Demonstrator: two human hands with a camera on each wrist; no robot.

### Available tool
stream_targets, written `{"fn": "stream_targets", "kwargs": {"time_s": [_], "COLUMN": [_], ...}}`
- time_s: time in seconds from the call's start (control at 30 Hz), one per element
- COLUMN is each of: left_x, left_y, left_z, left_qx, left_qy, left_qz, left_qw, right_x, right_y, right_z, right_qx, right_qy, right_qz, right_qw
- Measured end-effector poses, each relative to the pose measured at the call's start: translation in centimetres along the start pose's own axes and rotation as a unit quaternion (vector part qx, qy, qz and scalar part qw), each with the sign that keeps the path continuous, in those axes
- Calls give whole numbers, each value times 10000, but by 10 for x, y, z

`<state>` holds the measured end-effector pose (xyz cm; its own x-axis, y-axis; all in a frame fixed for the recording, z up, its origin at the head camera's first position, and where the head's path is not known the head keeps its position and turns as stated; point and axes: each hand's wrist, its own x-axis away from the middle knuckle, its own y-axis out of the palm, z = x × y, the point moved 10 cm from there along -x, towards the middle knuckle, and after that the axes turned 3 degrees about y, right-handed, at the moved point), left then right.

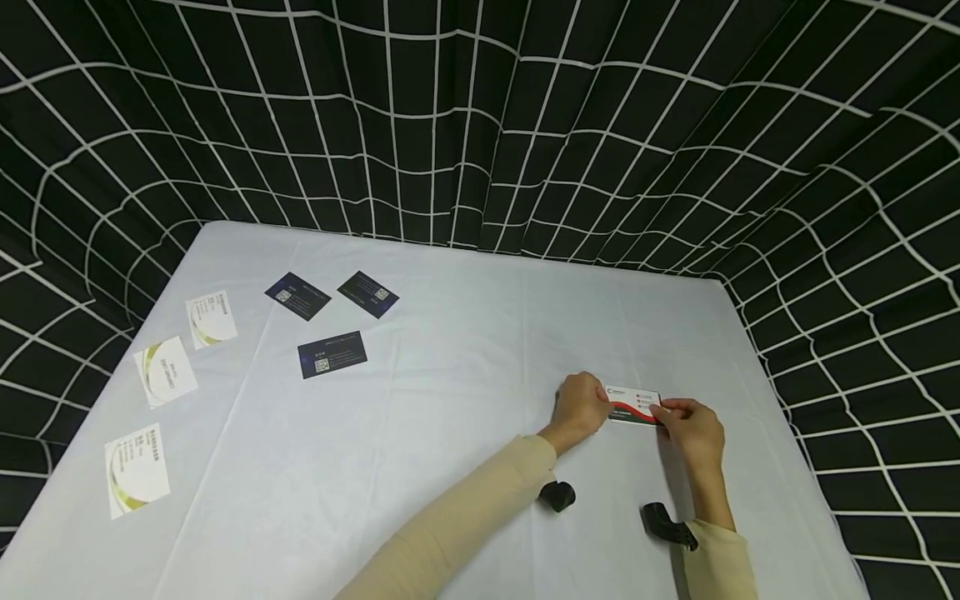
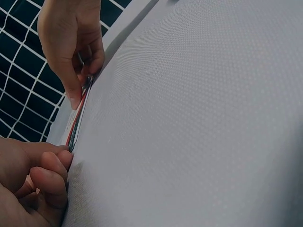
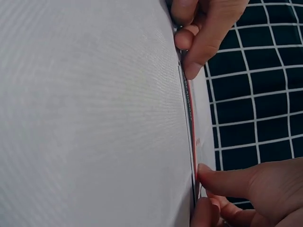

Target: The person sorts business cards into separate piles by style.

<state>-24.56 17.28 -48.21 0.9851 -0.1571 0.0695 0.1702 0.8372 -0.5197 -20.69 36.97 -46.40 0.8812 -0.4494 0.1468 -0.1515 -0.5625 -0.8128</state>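
Note:
A white business card with a red wave and a dark grey lower band lies low over the right half of the table. My left hand pinches its left end between thumb and fingers. At the opposite end, my right hand grips it with the thumb on top and fingers at the edge. Seen nearly edge-on in the right wrist view, the card runs between both hands close to the cloth, with a second thin edge under it.
Three dark blue cards with QR codes, one of them the nearest dark card, lie left of centre. Along the left edge are three white cards with gold curves, including the front white card. A black grid-patterned curtain surrounds the white-clothed table.

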Motion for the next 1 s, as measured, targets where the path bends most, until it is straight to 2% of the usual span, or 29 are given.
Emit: {"fn": "stream_targets", "kwargs": {"time_s": [0.2,0.3,0.43,0.5,0.6,0.67,0.73,0.8,0.87,1.0], "left_x": [-3,-3,0,1,2,1,1,4,8,18], "left_y": [-13,-16,-21,-32,-60,-87,-113,-139,-162,-208], "left_z": [-6,-11,-17,-20,-25,-29,-33,-38,-44,-61], "left_qx": [-145,-69,378,718,1093,962,607,54,-451,-1225], "left_qy": [-1,-74,-105,-124,87,344,727,1013,1159,1171], "left_qz": [150,102,-31,-60,-50,76,236,466,681,1059], "left_qw": [9998,9999,9992,9973,9940,9947,9952,9938,9899,9798], "right_x": [1,4,12,17,25,31,39,47,55,71], "right_y": [11,16,20,24,37,51,65,78,89,115], "right_z": [-14,-22,-38,-51,-83,-107,-133,-156,-177,-217], "right_qx": [37,150,199,108,-115,-272,-309,-256,-168,-108], "right_qy": [-231,-319,-435,-579,-1083,-1457,-1895,-2270,-2657,-3138], "right_qz": [-46,-32,91,62,-255,-650,-981,-1218,-1319,-1505], "right_qw": [9997,9994,9988,9982,9937,9868,9765,9659,9548,9374]}}
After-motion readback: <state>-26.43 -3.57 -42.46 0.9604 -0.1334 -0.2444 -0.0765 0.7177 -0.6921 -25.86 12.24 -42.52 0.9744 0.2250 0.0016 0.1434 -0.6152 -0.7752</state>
